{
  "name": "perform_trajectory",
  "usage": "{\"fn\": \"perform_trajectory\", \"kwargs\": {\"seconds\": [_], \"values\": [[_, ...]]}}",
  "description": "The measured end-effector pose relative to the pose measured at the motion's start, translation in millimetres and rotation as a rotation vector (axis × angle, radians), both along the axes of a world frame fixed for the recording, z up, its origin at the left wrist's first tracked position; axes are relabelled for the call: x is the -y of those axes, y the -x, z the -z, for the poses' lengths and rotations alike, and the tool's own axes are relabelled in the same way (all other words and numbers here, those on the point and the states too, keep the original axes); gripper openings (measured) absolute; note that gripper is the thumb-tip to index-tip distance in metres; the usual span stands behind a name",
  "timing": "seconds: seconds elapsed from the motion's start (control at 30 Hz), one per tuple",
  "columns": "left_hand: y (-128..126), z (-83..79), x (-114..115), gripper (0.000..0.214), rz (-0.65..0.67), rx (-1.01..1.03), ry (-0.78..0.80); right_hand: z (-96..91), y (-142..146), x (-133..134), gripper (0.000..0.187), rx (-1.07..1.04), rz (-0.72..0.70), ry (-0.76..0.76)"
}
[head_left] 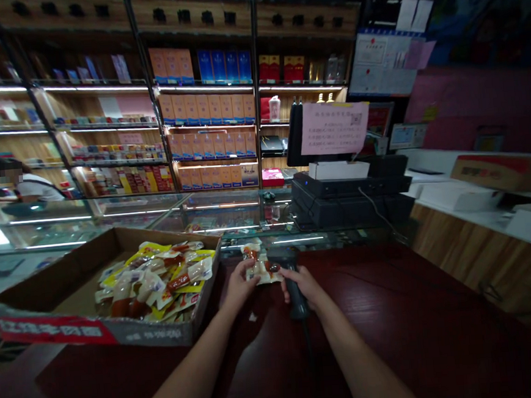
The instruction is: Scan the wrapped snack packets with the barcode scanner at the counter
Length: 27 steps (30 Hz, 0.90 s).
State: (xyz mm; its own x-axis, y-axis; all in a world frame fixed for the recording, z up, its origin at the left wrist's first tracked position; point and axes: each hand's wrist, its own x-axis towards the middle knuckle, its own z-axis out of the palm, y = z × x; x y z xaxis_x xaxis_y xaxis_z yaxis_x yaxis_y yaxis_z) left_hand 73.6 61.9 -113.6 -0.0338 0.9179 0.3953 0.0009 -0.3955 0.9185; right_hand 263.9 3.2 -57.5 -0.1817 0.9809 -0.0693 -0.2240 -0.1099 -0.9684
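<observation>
My left hand (239, 285) is closed on the edge of a small snack packet (260, 264), held just above the dark red counter (394, 311). Gripped in my right hand (302, 285) is a black barcode scanner (290, 277), its head right beside the packet. A cardboard box (46, 283) to the left holds several similar yellow and red snack packets (161, 281).
A black cash register with a screen and a pink paper notice (333, 127) stands behind the counter's far edge. Glass display cases (110, 217) and lit shelves of cartons fill the back. A person (11, 182) sits at far left.
</observation>
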Motion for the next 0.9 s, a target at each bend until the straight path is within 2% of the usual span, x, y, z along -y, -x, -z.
{"fn": "perform_trajectory", "kwargs": {"seconds": [0.17,0.27,0.4,0.53,0.63,0.73,0.8,0.9], "values": [[-54.0,0.3,-26.8,0.040,0.038,-0.129,-0.007,-9.2,-49.2,3.6,0.035,-0.007,0.142,-0.005],[-74.5,2.1,-36.3,0.039,0.009,-0.268,-0.015,-8.7,-66.5,9.7,0.035,-0.014,0.199,-0.001],[-86.0,-1.1,-41.2,0.036,0.039,-0.462,-0.020,-6.7,-73.5,14.8,0.038,-0.018,0.237,-0.012],[-87.8,-8.2,-35.3,0.038,0.032,-0.588,-0.076,-5.1,-69.7,17.0,0.039,-0.018,0.214,-0.010],[-82.0,-16.3,-23.4,0.034,-0.038,-0.661,-0.168,-3.6,-61.5,17.8,0.038,-0.032,0.165,-0.017],[-62.2,-31.3,-7.5,0.026,-0.186,-0.652,-0.257,-1.9,-47.0,16.5,0.039,-0.051,0.128,-0.023],[-37.4,-46.4,4.0,0.024,-0.322,-0.642,-0.302,-0.7,-33.5,13.8,0.040,-0.069,0.099,-0.019],[15.9,-72.7,21.2,0.029,-0.515,-0.694,-0.308,3.1,-10.4,8.9,0.043,-0.096,0.056,-0.019]]}}
